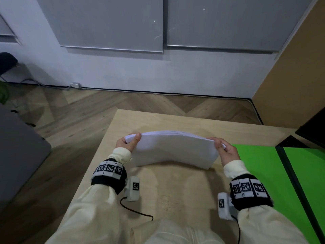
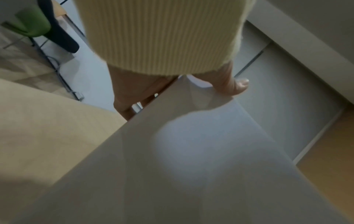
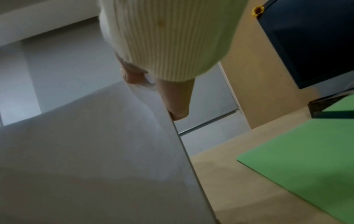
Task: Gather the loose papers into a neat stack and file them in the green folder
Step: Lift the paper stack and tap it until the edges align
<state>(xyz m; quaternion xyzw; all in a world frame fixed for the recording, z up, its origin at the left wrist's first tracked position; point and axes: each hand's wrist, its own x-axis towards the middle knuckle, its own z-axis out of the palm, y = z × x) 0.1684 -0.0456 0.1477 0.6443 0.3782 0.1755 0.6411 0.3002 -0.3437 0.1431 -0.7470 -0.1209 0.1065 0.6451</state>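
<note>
Now: our bowed sheaf of white paper sheets (image 1: 173, 149) stands on its lower edge at table centre | left hand (image 1: 127, 143) pinches its 9 o'clock end, right hand (image 1: 226, 152) its 3 o'clock end | we should loosen slightly, tap edges flush on the pale wooden table (image 1: 175, 187) | flat bright-green card folder (image 1: 260, 166) lies open at 3 o'clock.
</note>
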